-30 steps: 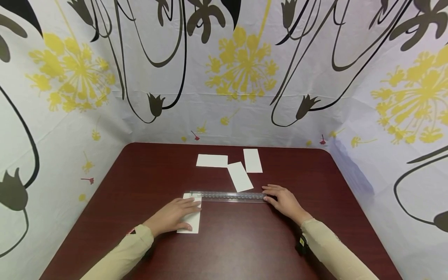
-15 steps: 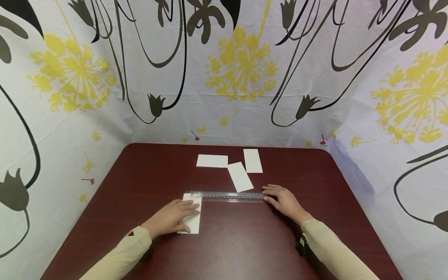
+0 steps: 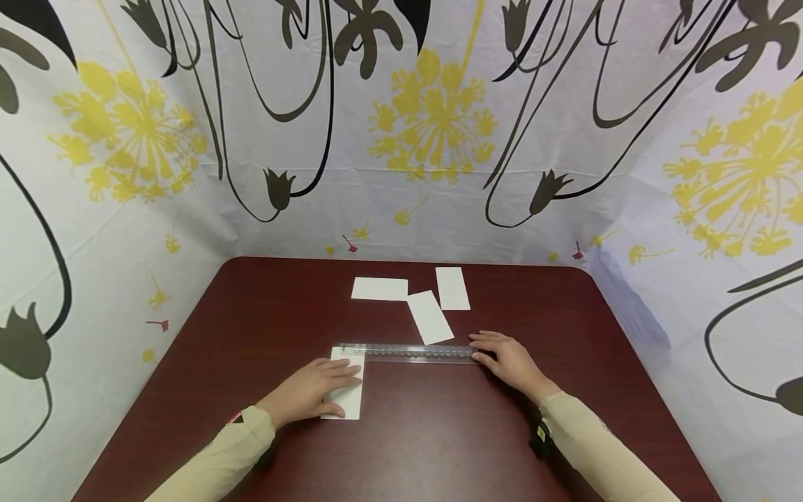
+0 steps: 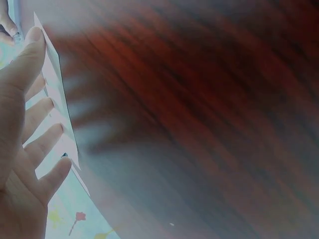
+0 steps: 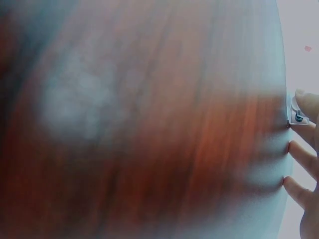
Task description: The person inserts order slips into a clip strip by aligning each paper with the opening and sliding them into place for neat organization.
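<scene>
Table (image 3: 414, 453) top: near card (image 3: 354, 406) front left, left hand (image 3: 307, 392) on it. Ruler (image 3: 420, 353) overlaps card's far end, runs right; right hand (image 3: 509, 359) at its right end. Behind ruler: left card (image 3: 379, 288), middle card (image 3: 430, 318), right card (image 3: 453, 288), middle one closest to ruler. Cloth (image 3: 376, 146) behind table.

red-brown table (image 3: 533, 300) | three white cards (image 3: 379, 288) toward its far edge | flower-print cloth (image 3: 401, 146) behind and at both sides

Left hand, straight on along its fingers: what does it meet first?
Likely the clear ruler. The left hand lies on a white card, fingers pointing rightward and slightly away, toward the ruler's near edge. Whether a fingertip already touches it is unclear.
</scene>
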`<state>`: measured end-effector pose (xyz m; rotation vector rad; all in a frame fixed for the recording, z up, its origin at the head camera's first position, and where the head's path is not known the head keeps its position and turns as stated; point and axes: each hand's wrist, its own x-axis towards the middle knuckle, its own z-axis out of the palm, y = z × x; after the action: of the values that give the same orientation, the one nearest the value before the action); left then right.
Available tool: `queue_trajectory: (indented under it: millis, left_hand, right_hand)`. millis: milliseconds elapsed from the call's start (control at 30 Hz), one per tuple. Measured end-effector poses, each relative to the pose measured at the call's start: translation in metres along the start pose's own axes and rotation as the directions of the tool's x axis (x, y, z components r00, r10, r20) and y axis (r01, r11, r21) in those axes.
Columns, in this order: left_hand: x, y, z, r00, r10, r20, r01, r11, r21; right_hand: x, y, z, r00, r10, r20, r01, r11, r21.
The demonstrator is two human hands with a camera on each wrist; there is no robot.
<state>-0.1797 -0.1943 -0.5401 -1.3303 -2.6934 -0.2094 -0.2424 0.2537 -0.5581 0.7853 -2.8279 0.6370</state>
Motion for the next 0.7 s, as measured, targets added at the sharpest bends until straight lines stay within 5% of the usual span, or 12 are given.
queue_trajectory:
  millis: [333,700]
  left_hand:
    - [0.0031,-0.0001,0.0001,1.0,0.003,0.009,-0.003,1.0,0.009]
    - [0.003,-0.0011,0.002,1.0,0.009,0.001,-0.009,1.0,0.014]
  right_hand:
    - [0.0008,-0.0011,-0.0068,0.998,0.004,0.068,0.0,0.998,-0.059]
    - [-0.0003,0.0043,-0.0091,0.997,-0.066,0.034,0.07,0.99,-0.12]
